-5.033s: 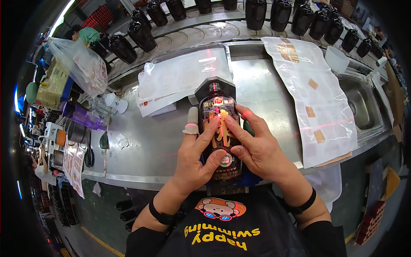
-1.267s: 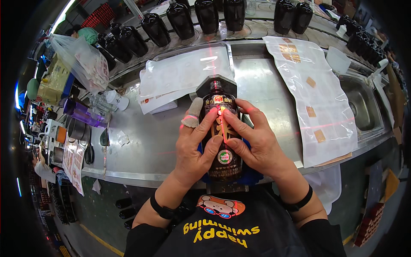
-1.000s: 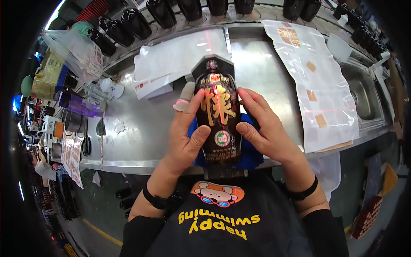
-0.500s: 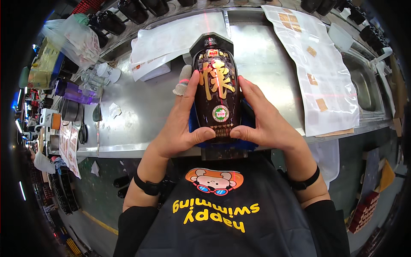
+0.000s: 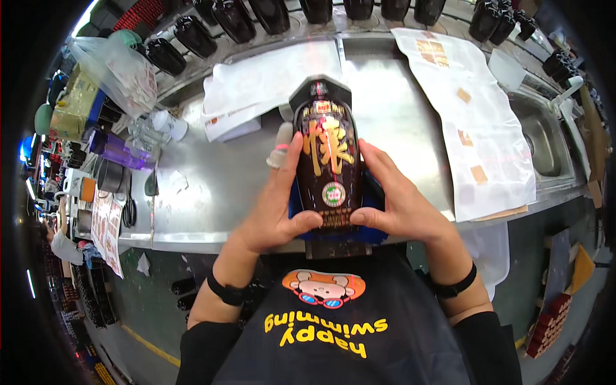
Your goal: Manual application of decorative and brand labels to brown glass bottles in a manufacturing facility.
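A glossy dark brown bottle (image 5: 330, 173) lies on its back, neck pointing away from me, with large gold lettering and a round green-and-white sticker. Its neck rests at a dark angular holder (image 5: 343, 96), and blue material shows beneath its sides. My left hand (image 5: 279, 202) holds the bottle's left side, fingers along the edge and thumb across the lower front; a pale knitted cover (image 5: 280, 146) sits on one finger. Mirroring it, my right hand (image 5: 393, 202) presses the right side with its thumb near the base. The thumb tips are slightly apart.
White sheets (image 5: 256, 83) lie beyond the bottle on the metal bench. To the right, a translucent sheet (image 5: 475, 128) bears several gold stickers, beside a sink (image 5: 545, 138). Dark bottles (image 5: 269, 16) line the back. Jars, a purple container (image 5: 112, 151) and scissors stand left.
The whole scene sits lower in the picture, and more dark bottles show at the back. My hands keep about the same hold on the bottle.
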Action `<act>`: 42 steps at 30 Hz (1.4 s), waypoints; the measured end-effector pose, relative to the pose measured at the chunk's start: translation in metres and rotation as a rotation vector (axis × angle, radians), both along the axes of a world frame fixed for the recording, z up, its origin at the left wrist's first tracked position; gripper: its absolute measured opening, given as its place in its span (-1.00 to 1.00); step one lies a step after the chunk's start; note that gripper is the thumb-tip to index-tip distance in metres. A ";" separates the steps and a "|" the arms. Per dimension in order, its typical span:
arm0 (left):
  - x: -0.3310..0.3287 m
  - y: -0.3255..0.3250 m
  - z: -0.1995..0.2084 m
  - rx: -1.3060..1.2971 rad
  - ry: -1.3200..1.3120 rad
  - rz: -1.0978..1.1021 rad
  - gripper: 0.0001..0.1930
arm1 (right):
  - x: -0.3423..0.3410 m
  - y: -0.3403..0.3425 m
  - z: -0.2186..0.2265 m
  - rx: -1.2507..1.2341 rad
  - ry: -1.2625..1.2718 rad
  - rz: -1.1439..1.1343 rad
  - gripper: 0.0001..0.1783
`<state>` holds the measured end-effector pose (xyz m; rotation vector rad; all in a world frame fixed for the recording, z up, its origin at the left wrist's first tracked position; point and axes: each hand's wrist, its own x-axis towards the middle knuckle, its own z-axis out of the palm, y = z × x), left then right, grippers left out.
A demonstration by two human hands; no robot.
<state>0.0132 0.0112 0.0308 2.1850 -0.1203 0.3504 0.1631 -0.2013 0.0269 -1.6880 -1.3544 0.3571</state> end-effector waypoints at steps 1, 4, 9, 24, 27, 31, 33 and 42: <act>0.000 -0.001 -0.001 0.013 -0.010 0.002 0.08 | 0.000 0.001 0.002 -0.012 0.018 -0.004 0.06; 0.008 -0.008 -0.003 -0.335 -0.114 0.090 -0.15 | 0.001 0.007 0.006 0.039 0.199 -0.098 -0.10; 0.029 -0.025 0.017 -0.615 -0.040 0.140 -0.20 | 0.005 0.023 0.010 0.060 0.214 -0.145 -0.21; 0.050 -0.024 0.020 -0.890 0.029 0.250 -0.22 | 0.010 0.042 0.007 0.133 0.193 -0.255 -0.14; 0.050 -0.022 0.021 -0.942 0.028 0.222 -0.21 | 0.013 0.041 0.007 0.111 0.200 -0.244 -0.13; 0.052 -0.017 0.014 -0.993 -0.003 0.211 -0.25 | 0.012 0.043 0.014 0.174 0.255 -0.240 -0.21; 0.055 -0.014 0.013 -1.017 -0.013 0.214 -0.28 | 0.011 0.043 0.020 0.208 0.244 -0.261 -0.26; 0.058 -0.012 0.016 -0.986 0.071 0.226 -0.26 | 0.007 0.044 0.026 0.219 -0.153 -0.205 -0.48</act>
